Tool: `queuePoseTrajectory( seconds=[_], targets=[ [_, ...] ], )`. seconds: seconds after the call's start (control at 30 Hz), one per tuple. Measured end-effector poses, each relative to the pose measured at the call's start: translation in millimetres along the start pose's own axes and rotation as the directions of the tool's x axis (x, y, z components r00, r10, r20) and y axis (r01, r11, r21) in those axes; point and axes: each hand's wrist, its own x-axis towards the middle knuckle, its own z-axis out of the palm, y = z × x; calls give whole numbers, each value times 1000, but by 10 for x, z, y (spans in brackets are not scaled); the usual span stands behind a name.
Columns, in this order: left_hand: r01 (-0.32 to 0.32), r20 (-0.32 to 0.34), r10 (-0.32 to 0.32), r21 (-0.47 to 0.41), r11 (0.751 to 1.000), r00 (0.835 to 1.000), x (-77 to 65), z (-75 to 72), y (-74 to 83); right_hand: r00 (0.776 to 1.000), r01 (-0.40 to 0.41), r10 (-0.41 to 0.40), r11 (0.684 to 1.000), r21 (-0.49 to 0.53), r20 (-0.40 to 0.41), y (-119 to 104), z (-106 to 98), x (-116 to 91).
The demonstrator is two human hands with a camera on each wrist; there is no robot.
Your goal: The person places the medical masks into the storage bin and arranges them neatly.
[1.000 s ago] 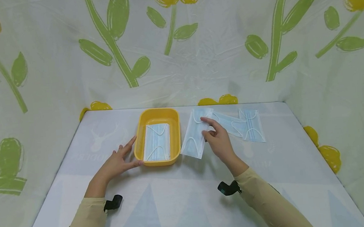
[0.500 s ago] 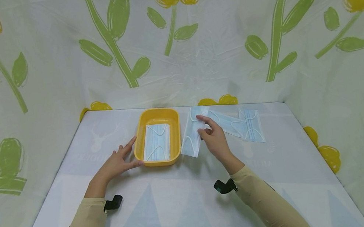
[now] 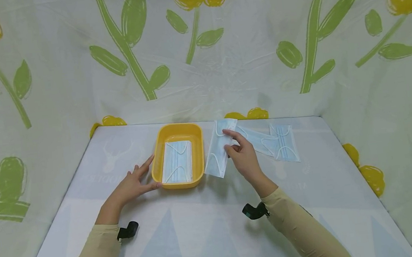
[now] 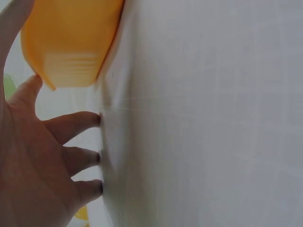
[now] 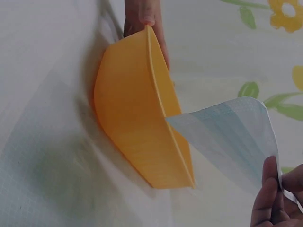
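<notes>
In the head view a yellow plastic box point(image 3: 182, 185) holds a stack of pale blue face masks point(image 3: 177, 163) with white ear loops. My left hand point(image 3: 129, 186) touches the box's left side with thumb and index finger spread apart; the left wrist view has the other fingertips on the table. Just right of the box, my right hand point(image 3: 245, 155) pinches a single face mask point(image 3: 215, 154) between thumb and fingers. That mask hangs above the table, and in the right wrist view its far corner point(image 5: 182, 120) overlaps the box's rim.
Right of the held mask, two more face masks lie on the table, one slanted point(image 3: 258, 139) and one nearly upright point(image 3: 285, 143), overlapping. A flower-printed curtain point(image 3: 241, 70) stands behind the table point(image 3: 201, 229).
My right hand has moved slightly left with the mask, nearer the box, then held almost still over the last half second. My left hand and the box stay in place.
</notes>
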Motion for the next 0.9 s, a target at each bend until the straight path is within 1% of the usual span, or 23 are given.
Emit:
queuePoseTrajectory(
  seconds=[0.3,0.53,0.67,0.9],
  targets=[
    [-1,0,1,12,1000,1000,10,3,0,1000,5,-5,1000,11,4,-21,29,-2],
    [-18,-6,18,22,1000,1000,11,-3,-6,1000,17,-18,999,36,12,12,147,27],
    [-25,-6,25,19,1000,1000,8,-3,-11,1000,9,-10,999,35,10,35,224,58],
    [-20,-6,20,15,1000,1000,7,-1,-8,1000,-11,11,998,59,7,62,329,105]
  ],
)
